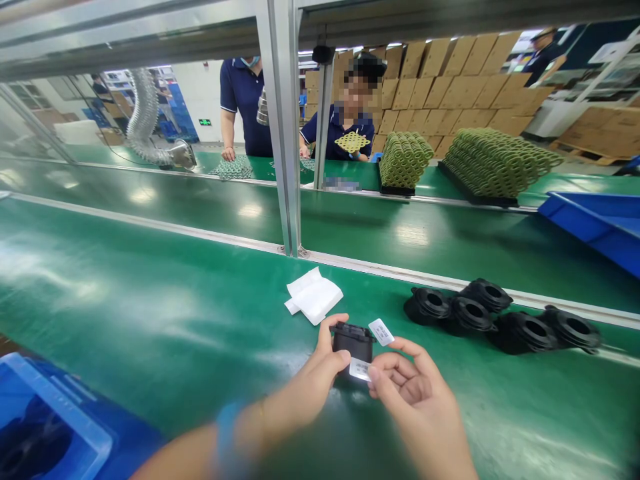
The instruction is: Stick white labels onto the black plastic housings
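Note:
A black plastic housing [354,341] is gripped by my left hand [316,375], with the thumb on its near face and a finger round its back edge. One white printed label [359,369] lies against the lower part of that face. My right hand [417,390] has its thumb and curled fingers closed at this label's right edge. A second white label [381,332] hangs at the tip of my right index finger, above the thumb. Whether the lower label is fully stuck down, I cannot tell. Beyond the housing, folded white paper [316,295] rests on the green work surface [165,320].
Several black round-holed parts [470,313] lie to the right. A blue bin [65,407] with dark contents stands at the lower left, and a blue tray [595,223] at the far right. A metal post [284,133] rises ahead. Co-workers [245,110] stand across the line near stacked green lattice pieces [406,160].

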`<state>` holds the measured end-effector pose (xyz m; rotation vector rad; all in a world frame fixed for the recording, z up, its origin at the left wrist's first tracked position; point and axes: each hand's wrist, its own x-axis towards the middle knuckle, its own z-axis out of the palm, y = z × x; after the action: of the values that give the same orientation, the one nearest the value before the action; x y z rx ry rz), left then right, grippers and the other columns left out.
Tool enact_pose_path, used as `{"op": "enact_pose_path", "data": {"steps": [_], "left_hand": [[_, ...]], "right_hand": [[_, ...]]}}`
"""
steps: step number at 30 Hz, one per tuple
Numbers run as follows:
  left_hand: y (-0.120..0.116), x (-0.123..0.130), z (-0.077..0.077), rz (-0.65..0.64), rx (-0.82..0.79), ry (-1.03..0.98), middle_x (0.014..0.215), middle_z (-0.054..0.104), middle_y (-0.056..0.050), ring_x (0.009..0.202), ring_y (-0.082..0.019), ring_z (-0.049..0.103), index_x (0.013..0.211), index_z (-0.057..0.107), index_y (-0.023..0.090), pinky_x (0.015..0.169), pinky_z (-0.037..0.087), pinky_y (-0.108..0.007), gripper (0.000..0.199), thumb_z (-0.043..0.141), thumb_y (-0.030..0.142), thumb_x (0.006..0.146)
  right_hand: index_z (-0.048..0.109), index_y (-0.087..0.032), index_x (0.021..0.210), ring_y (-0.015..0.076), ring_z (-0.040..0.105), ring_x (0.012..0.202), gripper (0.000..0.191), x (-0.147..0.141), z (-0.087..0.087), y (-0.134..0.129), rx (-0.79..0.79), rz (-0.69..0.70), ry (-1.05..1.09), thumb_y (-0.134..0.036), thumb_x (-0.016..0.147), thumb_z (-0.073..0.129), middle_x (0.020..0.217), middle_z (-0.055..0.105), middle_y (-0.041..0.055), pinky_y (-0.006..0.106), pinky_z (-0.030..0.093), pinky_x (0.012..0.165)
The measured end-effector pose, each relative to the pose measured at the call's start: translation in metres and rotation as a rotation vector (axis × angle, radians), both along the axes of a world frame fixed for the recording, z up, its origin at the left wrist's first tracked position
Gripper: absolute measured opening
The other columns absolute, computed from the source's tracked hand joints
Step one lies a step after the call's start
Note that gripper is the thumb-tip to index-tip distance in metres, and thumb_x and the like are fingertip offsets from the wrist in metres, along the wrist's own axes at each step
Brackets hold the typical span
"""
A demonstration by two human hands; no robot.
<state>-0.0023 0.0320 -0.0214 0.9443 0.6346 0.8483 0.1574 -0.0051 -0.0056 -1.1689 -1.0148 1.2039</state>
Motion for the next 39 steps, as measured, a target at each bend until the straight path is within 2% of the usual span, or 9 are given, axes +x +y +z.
{"op": "enact_pose_path", "data": {"steps": [6, 14, 19, 27, 33, 39], "left_hand": [[0.000, 0.000, 0.003, -0.006, -0.008, -0.022, 0.115, 0.052, -0.004, 0.089, -0.016, 0.048, 0.141, 0.028, 0.031, 0.099, 0.035, -0.041, 0.049, 0.042, 0.028, 0.095], [-0.002, 0.000, 0.006, -0.014, -0.026, -0.033, 0.117, 0.052, -0.005, 0.097, -0.019, 0.051, 0.142, 0.027, 0.030, 0.099, 0.035, -0.039, 0.050, 0.043, 0.029, 0.094], [-0.002, 0.000, 0.006, -0.006, -0.049, -0.038, 0.118, 0.052, -0.005, 0.091, -0.017, 0.052, 0.142, 0.027, 0.031, 0.101, 0.034, -0.040, 0.050, 0.042, 0.030, 0.094], [-0.002, 0.000, 0.008, -0.008, -0.050, -0.054, 0.120, 0.050, -0.006, 0.094, -0.018, 0.051, 0.141, 0.026, 0.030, 0.100, 0.035, -0.039, 0.051, 0.044, 0.030, 0.093], [-0.003, -0.001, 0.007, -0.001, -0.044, 0.006, 0.116, 0.052, -0.005, 0.088, -0.018, 0.051, 0.142, 0.027, 0.032, 0.097, 0.036, -0.039, 0.053, 0.044, 0.033, 0.093], [-0.002, -0.002, 0.007, -0.006, -0.006, 0.054, 0.114, 0.053, -0.005, 0.089, -0.019, 0.050, 0.143, 0.027, 0.033, 0.095, 0.037, -0.040, 0.053, 0.044, 0.033, 0.093]], "right_hand": [[0.043, -0.025, 0.113, 0.0138, 0.058, 0.063, 0.040, -0.001, 0.003, -0.002, -0.001, -0.010, 0.008, -0.036, 0.088, 0.073, 0.074, 0.062, -0.0013, 0.022, 0.051, 0.059], [0.045, -0.025, 0.111, 0.0153, 0.059, 0.063, 0.044, -0.005, 0.008, -0.003, -0.030, -0.049, 0.028, -0.038, 0.083, 0.077, 0.074, 0.063, -0.0008, 0.024, 0.051, 0.060], [0.047, -0.024, 0.111, 0.0149, 0.059, 0.062, 0.047, -0.006, 0.011, -0.004, -0.035, -0.062, 0.046, -0.037, 0.080, 0.080, 0.073, 0.064, -0.0002, 0.023, 0.050, 0.059], [0.049, -0.024, 0.108, 0.0138, 0.056, 0.060, 0.049, -0.015, 0.019, -0.005, -0.038, -0.147, 0.071, -0.043, 0.077, 0.081, 0.069, 0.062, -0.0019, 0.023, 0.048, 0.057], [0.048, -0.025, 0.109, 0.0156, 0.057, 0.062, 0.050, -0.013, 0.017, -0.004, -0.052, -0.093, 0.065, -0.045, 0.077, 0.081, 0.071, 0.063, -0.0018, 0.025, 0.048, 0.058], [0.047, -0.025, 0.108, 0.0153, 0.056, 0.061, 0.050, -0.017, 0.020, -0.005, -0.050, -0.130, 0.074, -0.045, 0.077, 0.081, 0.070, 0.062, -0.0022, 0.025, 0.048, 0.058]]}}
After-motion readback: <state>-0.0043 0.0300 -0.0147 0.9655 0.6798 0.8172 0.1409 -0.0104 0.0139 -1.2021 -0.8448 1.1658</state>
